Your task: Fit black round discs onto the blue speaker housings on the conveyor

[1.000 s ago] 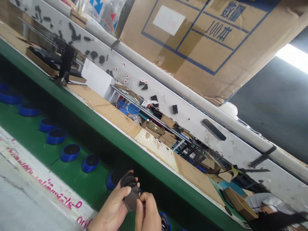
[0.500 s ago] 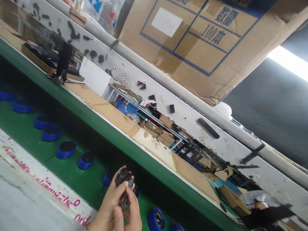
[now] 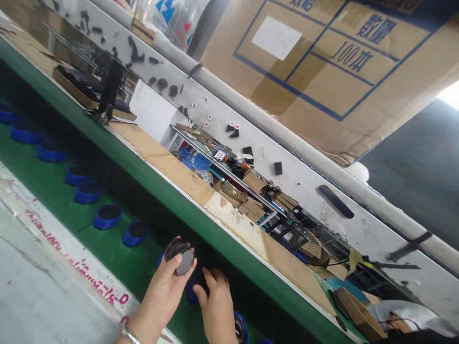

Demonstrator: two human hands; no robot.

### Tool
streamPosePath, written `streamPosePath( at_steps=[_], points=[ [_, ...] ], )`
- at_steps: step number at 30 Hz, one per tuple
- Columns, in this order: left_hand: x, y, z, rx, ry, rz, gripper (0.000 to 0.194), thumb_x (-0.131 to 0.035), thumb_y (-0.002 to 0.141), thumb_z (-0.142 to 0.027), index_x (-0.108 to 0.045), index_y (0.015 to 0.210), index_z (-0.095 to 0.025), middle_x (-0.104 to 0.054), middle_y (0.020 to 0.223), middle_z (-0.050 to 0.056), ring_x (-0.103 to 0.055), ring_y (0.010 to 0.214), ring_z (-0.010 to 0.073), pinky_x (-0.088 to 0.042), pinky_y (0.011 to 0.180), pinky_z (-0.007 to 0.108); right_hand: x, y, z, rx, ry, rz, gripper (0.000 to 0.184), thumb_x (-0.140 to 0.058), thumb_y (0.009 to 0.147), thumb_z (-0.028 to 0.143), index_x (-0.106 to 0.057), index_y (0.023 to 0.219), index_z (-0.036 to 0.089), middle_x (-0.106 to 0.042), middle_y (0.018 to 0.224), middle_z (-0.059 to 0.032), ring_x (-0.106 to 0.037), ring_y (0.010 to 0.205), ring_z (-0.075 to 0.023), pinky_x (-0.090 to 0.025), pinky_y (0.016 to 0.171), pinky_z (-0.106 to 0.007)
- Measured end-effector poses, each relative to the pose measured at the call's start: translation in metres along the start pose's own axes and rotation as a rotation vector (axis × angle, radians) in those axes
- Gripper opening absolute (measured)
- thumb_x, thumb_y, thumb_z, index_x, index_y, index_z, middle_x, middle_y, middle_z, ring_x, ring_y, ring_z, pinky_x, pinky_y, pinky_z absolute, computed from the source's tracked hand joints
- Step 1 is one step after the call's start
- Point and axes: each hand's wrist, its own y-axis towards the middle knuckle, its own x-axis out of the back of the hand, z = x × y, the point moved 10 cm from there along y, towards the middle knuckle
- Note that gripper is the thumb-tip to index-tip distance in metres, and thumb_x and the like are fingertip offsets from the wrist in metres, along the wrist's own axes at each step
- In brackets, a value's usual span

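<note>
My left hand grips a round dark disc with black wire coiled around its edge, holding it between thumb and fingers. My right hand is apart from the disc, fingers spread and holding nothing. Its fingertips are just above a blue round holder, which is partly hidden by that hand. A row of several blue round holders runs along a green conveyor belt. Below my right hand, a blue-rimmed round part with a metal centre is cut off by the frame's lower edge.
A pale work surface with pink lettering lies along the belt's near side. Beyond the belt's far edge are cardboard sheets and a metal shelf with boxes. A large cardboard carton hangs overhead. A co-worker's white sleeve shows at lower right.
My right hand has let go of the disc and moved away to the right, fingers spread. My left hand keeps hold of the disc. The whole view has shifted slightly.
</note>
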Motion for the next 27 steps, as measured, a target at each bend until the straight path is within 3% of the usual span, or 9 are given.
streamPosePath(
  at_steps=[8, 17, 27],
  points=[
    [-0.003, -0.002, 0.002, 0.01, -0.008, 0.005, 0.038, -0.059, 0.079, -0.017, -0.054, 0.115, -0.028, -0.065, 0.103, 0.004, -0.059, 0.101, 0.017, -0.046, 0.093, 0.038, -0.009, 0.002, 0.009, 0.059, -0.008, -0.024, 0.036, -0.056, 0.081, 0.03, -0.06, 0.116, 0.025, -0.061, 0.114, -0.0106, -0.054, 0.107, -0.0326, -0.045, 0.091, -0.049],
    [-0.004, -0.004, 0.004, 0.024, 0.009, 0.014, 0.042, -0.058, 0.08, -0.02, -0.051, 0.12, -0.03, -0.064, 0.106, 0.004, -0.057, 0.103, 0.0173, -0.045, 0.095, 0.039, -0.013, 0.001, 0.013, 0.079, 0.012, -0.036, 0.039, -0.055, 0.082, 0.033, -0.055, 0.121, 0.029, -0.058, 0.119, -0.0079, -0.053, 0.11, -0.031, -0.045, 0.091, -0.047],
    [-0.003, -0.003, 0.005, 0.032, 0.016, -0.006, 0.041, -0.059, 0.079, -0.018, -0.052, 0.118, -0.028, -0.064, 0.104, 0.005, -0.059, 0.101, 0.0173, -0.047, 0.093, 0.039, -0.021, -0.002, 0.0, 0.039, 0.286, -0.108, 0.042, -0.058, 0.08, 0.03, -0.054, 0.122, 0.024, -0.06, 0.12, -0.0062, -0.053, 0.112, -0.0261, -0.043, 0.096, -0.043]
  ],
)
